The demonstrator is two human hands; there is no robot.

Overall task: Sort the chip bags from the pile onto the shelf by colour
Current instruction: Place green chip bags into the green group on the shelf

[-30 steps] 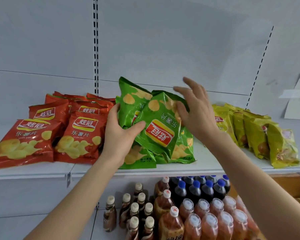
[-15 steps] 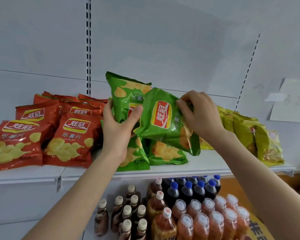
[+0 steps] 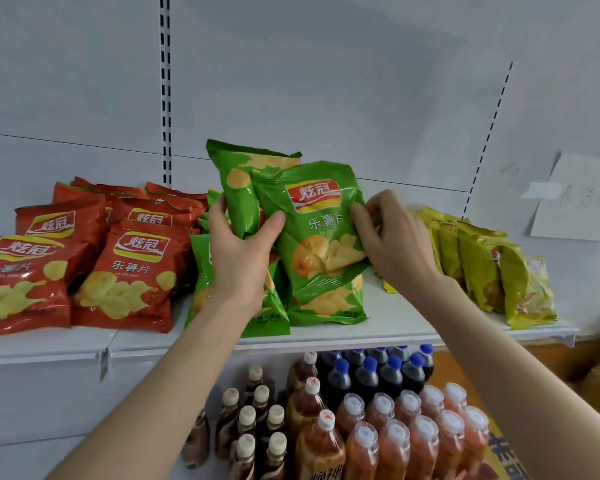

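Left hand (image 3: 241, 258) grips the rear green bag (image 3: 239, 174); right hand (image 3: 395, 244) pinches the edge of the front green bag (image 3: 319, 237), held upright above the shelf (image 3: 395, 327), between red bags (image 3: 132, 271) and yellow bags (image 3: 482, 268).

Both forearms reach forward, left hand (image 3: 243, 251) gripping the rear bag (image 3: 236, 174), right hand (image 3: 392, 244) pinching the front bag (image 3: 312, 230).

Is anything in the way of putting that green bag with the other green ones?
Nothing visible. The front green bag, pinched by the right hand, hangs just above the green pile; the left hand grips a second bag behind it.
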